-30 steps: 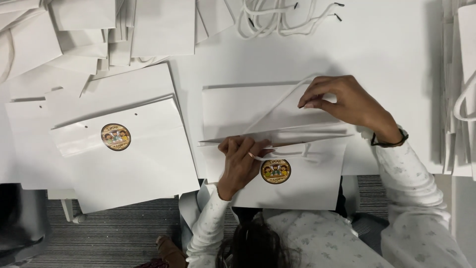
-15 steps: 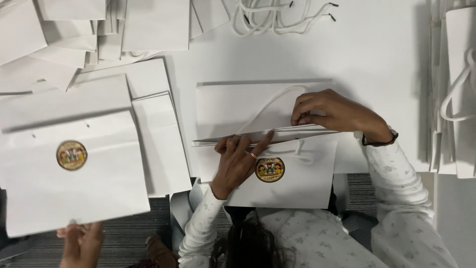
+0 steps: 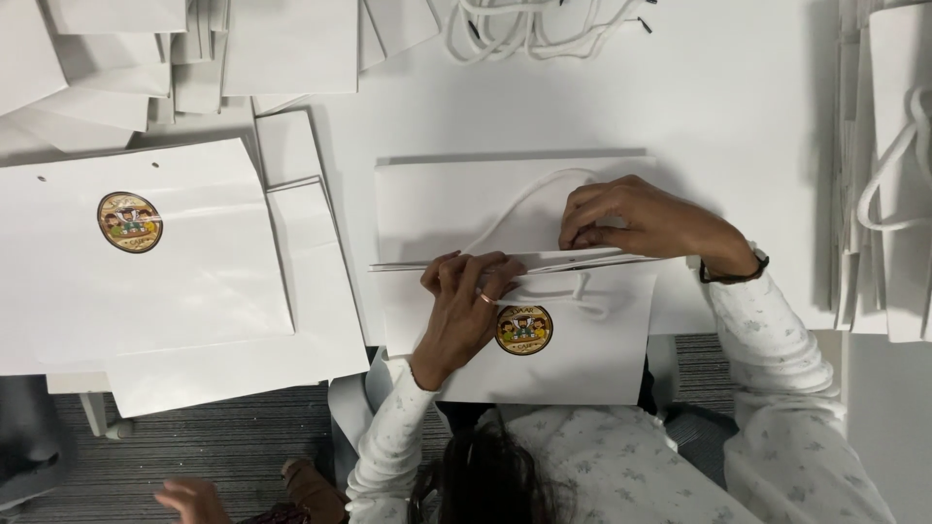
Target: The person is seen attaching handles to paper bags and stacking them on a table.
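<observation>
Since before, a cord (image 3: 515,209) now loops above the bag (image 3: 582,349) at centre frame. Left hand (image 3: 466,301) pinches the bag's top edge; right hand (image 3: 636,218) pinches the cord there.

1. We see a white paper bag (image 3: 573,335) lying flat on the white table (image 3: 738,107), its near end overhanging the table's near edge.
2. Round brown sticker (image 3: 524,330) on its front, near the middle of the bag.
3. White cord handle (image 3: 515,209) loops across the upper panel, toward the table's far side.
</observation>
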